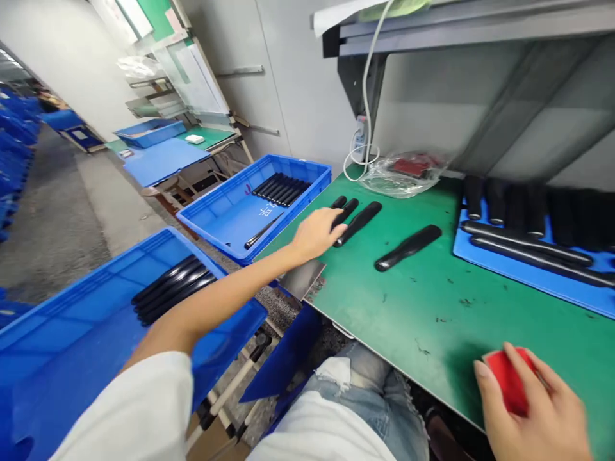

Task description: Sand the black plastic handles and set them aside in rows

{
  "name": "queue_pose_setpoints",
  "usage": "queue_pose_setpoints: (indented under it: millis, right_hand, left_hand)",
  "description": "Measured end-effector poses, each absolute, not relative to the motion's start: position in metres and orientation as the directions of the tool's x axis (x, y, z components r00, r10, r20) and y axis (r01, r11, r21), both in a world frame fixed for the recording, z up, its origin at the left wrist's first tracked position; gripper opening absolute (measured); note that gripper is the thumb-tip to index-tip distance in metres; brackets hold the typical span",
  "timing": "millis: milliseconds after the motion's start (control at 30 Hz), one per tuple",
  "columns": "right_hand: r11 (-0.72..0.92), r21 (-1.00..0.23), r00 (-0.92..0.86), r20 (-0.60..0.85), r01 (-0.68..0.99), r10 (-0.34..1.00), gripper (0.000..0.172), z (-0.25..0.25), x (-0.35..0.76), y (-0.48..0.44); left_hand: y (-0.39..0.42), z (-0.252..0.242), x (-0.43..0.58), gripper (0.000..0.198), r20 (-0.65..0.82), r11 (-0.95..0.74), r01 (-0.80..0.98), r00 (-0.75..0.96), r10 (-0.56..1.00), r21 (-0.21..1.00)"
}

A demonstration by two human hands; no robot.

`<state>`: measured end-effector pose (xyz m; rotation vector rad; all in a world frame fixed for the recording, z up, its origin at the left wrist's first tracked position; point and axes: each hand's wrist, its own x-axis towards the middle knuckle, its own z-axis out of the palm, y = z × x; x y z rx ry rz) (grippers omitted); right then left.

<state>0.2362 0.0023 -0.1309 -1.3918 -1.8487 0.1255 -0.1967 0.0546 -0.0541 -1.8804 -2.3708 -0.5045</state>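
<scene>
My left hand (314, 235) is at the left edge of the green table, its thumb and fingers around the near part of a black handle-shaped piece (350, 208). Another black piece (368, 216) lies just right of it, and the tip of one more (339, 202) shows beyond. Farther right, a single black piece (408, 247) lies flat. Low at the right, my right hand (538, 403) holds a red pad (512, 381) with a tan edge between thumb and fingers, over the table. My left fingertips are partly hidden.
Blue crates (223, 240) (81, 339) with black pieces stand left of the table (375, 320). A blue tray (509, 269) of black pieces is at the right. Clear plastic (403, 176) and a white cable (368, 83) are at the back, below a shelf (461, 32). A grey plate (302, 278) sits at the corner.
</scene>
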Motion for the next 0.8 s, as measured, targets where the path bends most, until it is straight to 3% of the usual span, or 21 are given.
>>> queue_pose_setpoints:
  millis: [100, 200, 300, 433, 600, 700, 800]
  right_hand:
    - [0.359, -0.499, -0.025, 0.557, 0.789, 0.83, 0.071, -0.125, 0.232, 0.003]
    - [0.346, -0.486, -0.023, 0.554, 0.803, 0.832, 0.075, -0.124, 0.233, 0.004]
    - [0.338, -0.491, -0.031, 0.531, 0.803, 0.847, 0.073, -0.124, 0.235, 0.004]
    - [0.33, -0.494, -0.033, 0.517, 0.805, 0.855, 0.074, -0.123, 0.235, 0.003]
    - [0.329, -0.516, 0.001, 0.538, 0.791, 0.843, 0.08, -0.119, 0.234, 0.003]
    - [0.33, -0.532, 0.011, 0.538, 0.779, 0.843, 0.076, -0.115, 0.235, 0.0]
    - [0.396, -0.517, -0.062, 0.548, 0.759, 0.834, 0.064, -0.114, 0.239, -0.003]
  left_hand:
    - [0.122, -0.066, -0.139, 0.061, 0.182, 0.228, 0.947, -0.271, 0.945, 0.227]
    - [0.152, -0.065, -0.119, 0.05, 0.095, 0.338, 0.91, -0.368, 0.925, 0.24]
    - [0.161, -0.054, -0.109, 0.045, 0.07, 0.34, 0.9, -0.371, 0.926, 0.274]
    - [0.155, -0.054, -0.069, 0.053, 0.095, 0.238, 0.916, -0.281, 0.955, 0.322]
    - [0.155, -0.064, -0.026, 0.053, 0.007, 0.14, 0.933, -0.15, 0.989, 0.333]
    - [0.142, -0.049, -0.046, 0.039, -0.014, 0.101, 0.93, -0.102, 0.995, 0.354]
    - [0.084, -0.02, -0.109, 0.046, 0.033, 0.087, 0.916, -0.109, 0.994, 0.391]
